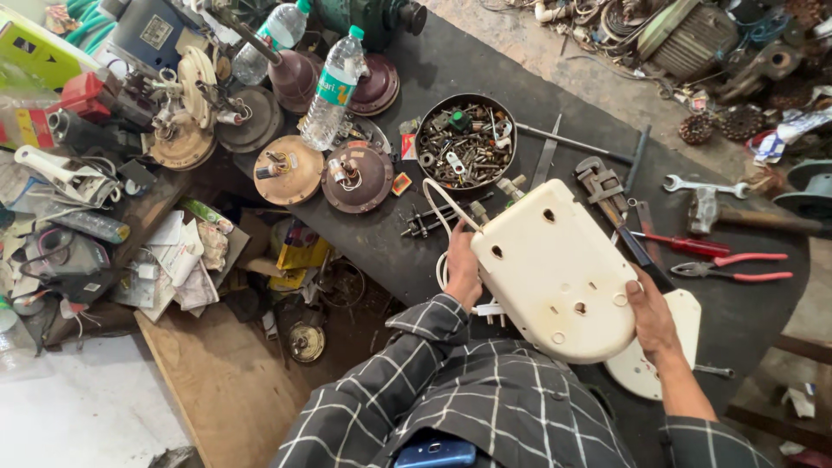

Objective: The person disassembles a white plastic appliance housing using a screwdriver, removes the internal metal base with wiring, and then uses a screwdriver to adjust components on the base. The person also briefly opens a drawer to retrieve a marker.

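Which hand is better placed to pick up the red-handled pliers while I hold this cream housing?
Probably the right hand. It grips the cream housing at the edge nearest the red-handled pliers, which lie just beyond it on the dark table. The left hand holds the far edge, by the white cord.

Cream plastic appliance housing (555, 273), underside up with holes, tilted above dark workbench.

Soft, even daylight, faint shadows, sharp focus throughout, slight wide-angle stretching at the edges, overexposed pale floor at lower left.
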Action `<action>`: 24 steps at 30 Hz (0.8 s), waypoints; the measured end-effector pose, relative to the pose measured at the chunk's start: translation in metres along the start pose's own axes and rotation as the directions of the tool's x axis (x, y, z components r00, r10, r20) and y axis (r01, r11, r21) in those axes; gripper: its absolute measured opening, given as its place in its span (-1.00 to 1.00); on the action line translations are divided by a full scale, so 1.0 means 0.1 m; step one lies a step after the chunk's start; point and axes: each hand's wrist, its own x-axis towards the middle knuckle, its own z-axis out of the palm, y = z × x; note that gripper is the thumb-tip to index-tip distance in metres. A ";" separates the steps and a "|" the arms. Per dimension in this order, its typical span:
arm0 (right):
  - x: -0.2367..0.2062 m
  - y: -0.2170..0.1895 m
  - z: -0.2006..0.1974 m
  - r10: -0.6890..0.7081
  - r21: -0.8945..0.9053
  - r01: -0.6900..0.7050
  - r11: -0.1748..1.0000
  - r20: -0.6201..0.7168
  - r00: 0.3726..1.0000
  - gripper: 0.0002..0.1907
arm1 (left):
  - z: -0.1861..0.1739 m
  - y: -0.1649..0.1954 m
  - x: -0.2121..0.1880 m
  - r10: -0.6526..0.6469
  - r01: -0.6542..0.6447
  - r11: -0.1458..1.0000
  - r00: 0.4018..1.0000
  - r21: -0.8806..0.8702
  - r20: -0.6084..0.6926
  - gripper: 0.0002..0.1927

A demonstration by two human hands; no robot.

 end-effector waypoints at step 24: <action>-0.15 -0.24 0.14 0.057 0.285 -0.055 0.957 0.003 0.998 -0.11 | -0.29 0.30 -0.31 -0.038 0.071 0.959 0.992 -0.275 0.124 -0.18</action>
